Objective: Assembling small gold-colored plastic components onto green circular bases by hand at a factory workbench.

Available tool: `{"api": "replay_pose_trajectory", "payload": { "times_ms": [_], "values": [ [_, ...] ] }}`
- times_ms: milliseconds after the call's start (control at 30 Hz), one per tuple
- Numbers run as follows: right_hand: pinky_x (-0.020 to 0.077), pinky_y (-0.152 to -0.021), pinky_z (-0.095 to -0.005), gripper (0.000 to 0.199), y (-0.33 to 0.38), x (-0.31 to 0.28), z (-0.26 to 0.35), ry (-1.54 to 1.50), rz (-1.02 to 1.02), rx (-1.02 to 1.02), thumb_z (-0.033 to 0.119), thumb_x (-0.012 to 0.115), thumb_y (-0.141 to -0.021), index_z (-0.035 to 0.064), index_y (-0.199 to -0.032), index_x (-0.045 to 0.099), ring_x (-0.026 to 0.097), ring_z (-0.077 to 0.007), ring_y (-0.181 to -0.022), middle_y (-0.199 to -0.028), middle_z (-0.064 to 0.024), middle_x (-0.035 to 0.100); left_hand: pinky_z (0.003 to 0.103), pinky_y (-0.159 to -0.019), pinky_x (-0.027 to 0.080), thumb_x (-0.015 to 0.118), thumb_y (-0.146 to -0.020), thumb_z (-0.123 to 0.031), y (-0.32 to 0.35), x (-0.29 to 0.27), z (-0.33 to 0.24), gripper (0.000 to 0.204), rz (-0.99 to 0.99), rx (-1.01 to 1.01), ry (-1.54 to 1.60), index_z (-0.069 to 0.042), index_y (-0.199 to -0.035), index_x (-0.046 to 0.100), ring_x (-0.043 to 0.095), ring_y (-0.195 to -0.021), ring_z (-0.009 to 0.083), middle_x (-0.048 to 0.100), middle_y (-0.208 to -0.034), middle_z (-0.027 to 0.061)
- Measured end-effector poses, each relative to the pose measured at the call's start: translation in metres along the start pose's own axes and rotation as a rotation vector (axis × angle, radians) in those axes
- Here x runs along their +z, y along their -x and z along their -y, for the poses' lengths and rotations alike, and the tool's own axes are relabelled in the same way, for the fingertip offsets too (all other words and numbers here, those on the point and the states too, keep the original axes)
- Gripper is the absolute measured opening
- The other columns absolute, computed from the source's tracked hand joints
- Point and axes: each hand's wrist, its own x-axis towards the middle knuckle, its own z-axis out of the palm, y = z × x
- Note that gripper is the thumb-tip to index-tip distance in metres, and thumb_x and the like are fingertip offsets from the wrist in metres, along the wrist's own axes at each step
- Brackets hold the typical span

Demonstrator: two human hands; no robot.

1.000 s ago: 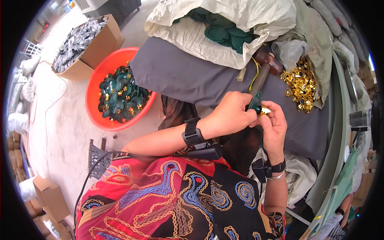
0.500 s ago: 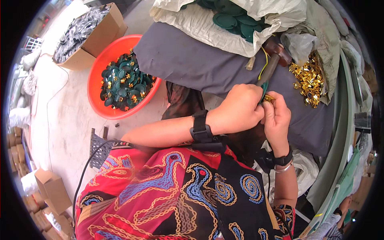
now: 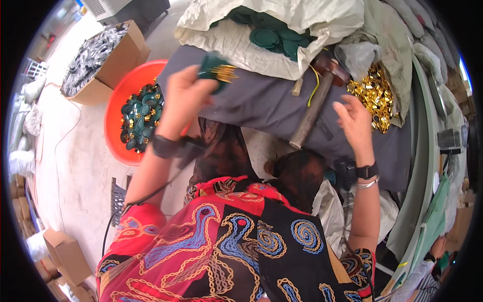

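My left hand (image 3: 185, 95) is raised over the left part of the grey cloth (image 3: 251, 95), closed on a dark green round disc (image 3: 208, 70) with a gold piece (image 3: 224, 73) on it, both blurred by motion. My right hand (image 3: 356, 121) is held over the right part of the cloth, its fingers apart and nothing seen in them. Beside it lies a pile of small shiny gold pieces (image 3: 376, 95). A hammer (image 3: 314, 108) with a wooden handle lies on the cloth between the hands. Several green discs (image 3: 271, 38) show inside a white sack (image 3: 332, 17) at the far side.
At left on the floor, an orange-red basin (image 3: 113, 128) holds many green discs with gold pieces. Behind it stands a cardboard box (image 3: 123, 55) of grey and black parts. A clear plastic bag (image 3: 358, 54) lies near the gold pile. Another carton (image 3: 68, 256) stands at lower left.
My hands have come apart. The left one has swung left with the green disc and gold piece; the right has opened near the gold pile. The hammer's handle is now uncovered.
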Motion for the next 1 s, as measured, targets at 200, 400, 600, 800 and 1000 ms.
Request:
{"api": "replay_pose_trajectory", "payload": {
  "times_ms": [200,400,600,800,1000],
  "values": [
    [0.0482,-0.077,-0.0451,0.043,-0.026,-0.038,-0.060,0.799,-0.026,-0.165,0.002,0.060,-0.080,0.0029,-0.122,0.052,0.059,-0.0396,-0.090,-0.101,-0.0213,0.057,0.028,-0.057,0.052,0.058,-0.079,-0.014,-0.028,-0.155,0.056,0.033,-0.295,-0.286,-0.364,0.002,-0.109,0.059,0.065,-0.065,0.0196,0.065,-0.081,0.0105],
    [0.0487,-0.073,-0.0452,0.020,-0.044,-0.033,-0.075,0.975,0.042,-0.255,0.001,0.048,-0.085,-0.0025,-0.103,0.057,0.060,-0.0392,-0.084,-0.092,-0.0221,0.057,0.041,-0.086,0.047,0.059,-0.078,-0.020,-0.060,-0.083,0.041,0.040,-0.319,0.301,-1.011,-0.002,-0.113,0.059,0.059,-0.100,0.0333,0.061,-0.110,0.0189],
    [0.0499,-0.073,-0.0363,0.026,-0.020,-0.033,-0.072,0.465,0.015,-0.243,0.004,0.062,-0.077,-0.0030,-0.102,0.063,0.063,-0.0322,-0.082,-0.091,-0.0210,0.064,0.041,-0.082,0.050,0.060,-0.070,-0.008,-0.117,0.056,0.032,0.055,0.081,0.574,-1.041,-0.006,-0.124,0.051,0.057,-0.102,0.0346,0.054,-0.119,0.0169],
    [0.0493,-0.067,-0.0322,0.033,0.029,-0.007,-0.055,0.231,-0.016,-0.080,-0.001,0.064,-0.075,-0.0024,-0.108,0.060,0.059,-0.0239,-0.070,-0.085,-0.0148,0.058,0.040,-0.077,0.051,0.052,-0.079,-0.010,-0.175,0.098,0.053,0.035,0.180,0.420,-1.267,-0.007,-0.113,0.059,0.059,-0.098,0.0312,0.058,-0.112,0.0175],
    [0.0494,-0.067,-0.0461,0.011,0.035,-0.022,-0.039,0.791,0.139,-0.220,0.003,0.060,-0.076,-0.0006,-0.085,0.055,0.059,-0.0390,-0.076,-0.088,-0.0215,0.056,0.043,-0.071,0.049,0.056,-0.081,-0.020,-0.149,0.086,0.046,0.020,0.026,0.463,-0.952,-0.002,-0.084,0.066,0.062,-0.081,0.0360,0.063,-0.086,0.0178]
  ]
}}
